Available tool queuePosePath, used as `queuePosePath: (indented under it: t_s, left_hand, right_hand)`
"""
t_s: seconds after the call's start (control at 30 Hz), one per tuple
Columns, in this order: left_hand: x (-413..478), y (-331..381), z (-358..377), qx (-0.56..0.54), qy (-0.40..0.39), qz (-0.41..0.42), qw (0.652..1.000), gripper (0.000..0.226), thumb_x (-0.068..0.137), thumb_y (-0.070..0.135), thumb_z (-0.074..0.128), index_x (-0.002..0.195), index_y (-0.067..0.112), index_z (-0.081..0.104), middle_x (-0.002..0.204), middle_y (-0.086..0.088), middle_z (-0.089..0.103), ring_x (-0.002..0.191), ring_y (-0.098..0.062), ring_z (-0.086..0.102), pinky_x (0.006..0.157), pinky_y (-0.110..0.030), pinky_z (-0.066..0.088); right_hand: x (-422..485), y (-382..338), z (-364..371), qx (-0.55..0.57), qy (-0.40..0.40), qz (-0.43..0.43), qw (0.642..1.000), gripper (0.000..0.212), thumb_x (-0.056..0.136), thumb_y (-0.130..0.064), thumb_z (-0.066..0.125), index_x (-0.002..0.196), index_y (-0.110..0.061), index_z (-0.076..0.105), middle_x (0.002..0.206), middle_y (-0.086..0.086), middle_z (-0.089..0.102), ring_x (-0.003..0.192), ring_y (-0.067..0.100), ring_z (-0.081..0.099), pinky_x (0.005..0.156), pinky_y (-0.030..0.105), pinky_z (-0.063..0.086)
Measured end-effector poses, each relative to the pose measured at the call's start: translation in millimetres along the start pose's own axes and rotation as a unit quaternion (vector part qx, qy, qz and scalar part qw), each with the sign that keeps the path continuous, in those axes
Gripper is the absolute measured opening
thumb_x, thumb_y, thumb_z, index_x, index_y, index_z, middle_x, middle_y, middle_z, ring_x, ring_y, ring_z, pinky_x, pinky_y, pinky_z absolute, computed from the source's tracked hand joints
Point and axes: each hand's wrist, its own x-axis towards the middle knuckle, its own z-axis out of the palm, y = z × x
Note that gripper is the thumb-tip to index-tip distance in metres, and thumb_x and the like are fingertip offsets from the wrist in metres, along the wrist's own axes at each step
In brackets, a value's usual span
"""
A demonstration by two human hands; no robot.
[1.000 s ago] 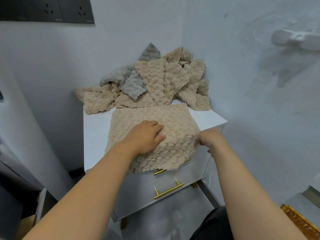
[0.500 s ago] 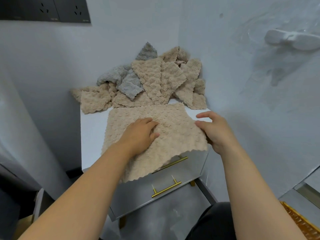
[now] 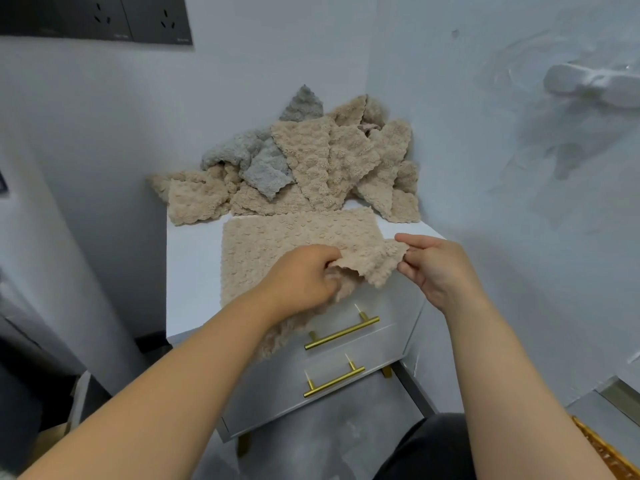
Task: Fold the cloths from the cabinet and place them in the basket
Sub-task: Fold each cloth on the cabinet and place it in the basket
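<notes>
The beige cloth (image 3: 298, 237) is no longer lying flat under my palm. A second ago my left hand (image 3: 301, 282) was pressing it down, fingers spread, while my right hand (image 3: 436, 268) was down at the cloth's edge. Now both have hold of it: the left has its fingers curled round a bunched fold near the front edge, and the right pinches the near corner between thumb and fingertips, lifted just clear of the cabinet top (image 3: 190, 289).

The two hands sit close together, with a short stretch of raised cloth between them. The rest of the cloth is spread out beyond and to the left of my left hand, and its front edge droops under that wrist, over the drawer handles (image 3: 341, 332).

I read this as smoothing done and the first fold starting — the corner is up, ready to be carried across.

Beyond both hands, against the wall, the pile of cloths (image 3: 311, 168) waits unfolded, so the task is early. The basket (image 3: 602, 452) shows only as a woven rim, low and well to the right of my right forearm — nothing visible in it.
</notes>
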Motion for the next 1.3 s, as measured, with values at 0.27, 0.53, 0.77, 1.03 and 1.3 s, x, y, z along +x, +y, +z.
queuePosePath:
  t_s: [0.27,0.53,0.77,1.03,1.3]
  left_hand:
    - [8.5,-1.9,-15.2,-0.148,0.073,-0.081,0.983,0.037,0.086,0.016,0.063,0.052,0.014,0.05,0.047,0.003,0.037,0.044,-0.007,0.031,0.053,-0.026,0.028]
    - [11.7,-3.0,-13.8,-0.178,0.089,-0.095,0.975,0.039,0.085,0.027,0.069,0.053,0.01,0.056,0.042,0.007,0.034,0.038,-0.007,0.026,0.045,-0.025,0.023]
    - [5.0,-12.2,-26.7,-0.016,-0.074,-0.077,0.994,0.023,0.075,0.017,0.078,0.095,0.02,0.065,0.08,0.005,0.052,0.074,-0.011,0.05,0.065,-0.021,0.038]
    - [1.4,-40.9,-56.9,0.0,-0.068,-0.15,0.986,0.038,0.091,0.03,0.06,0.061,0.014,0.044,0.058,-0.001,0.041,0.054,-0.015,0.037,0.054,-0.027,0.029]
    - [-15.1,-77.9,-79.5,-0.256,-0.08,-0.24,0.933,0.028,0.074,0.015,0.079,0.093,0.0,0.064,0.086,-0.011,0.066,0.081,-0.022,0.062,0.076,-0.03,0.05]
  right_hand:
    - [-16.6,-4.3,6.1,-0.267,-0.006,-0.232,0.936,0.028,0.095,-0.008,0.047,0.112,-0.023,0.064,0.121,-0.009,0.051,0.114,0.004,0.047,0.091,0.018,0.035]
    - [-27.5,11.7,32.1,-0.498,-0.077,-0.258,0.825,0.068,0.072,-0.037,0.078,0.128,-0.019,0.046,0.123,-0.003,0.048,0.118,0.016,0.043,0.099,0.033,0.039]
    - [-21.0,12.0,27.9,-0.456,0.032,-0.33,0.826,0.028,0.086,-0.004,0.047,0.106,-0.013,0.063,0.102,0.002,0.062,0.097,0.019,0.053,0.076,0.029,0.039]
    - [-5.5,13.4,18.4,-0.326,0.079,-0.265,0.904,0.026,0.092,-0.007,0.04,0.098,-0.017,0.064,0.076,-0.006,0.057,0.072,0.013,0.051,0.057,0.016,0.036]
    - [9.9,8.0,4.0,-0.149,0.089,-0.174,0.969,0.019,0.084,-0.008,0.048,0.075,0.007,0.055,0.067,0.007,0.04,0.058,0.008,0.035,0.056,0.023,0.031]
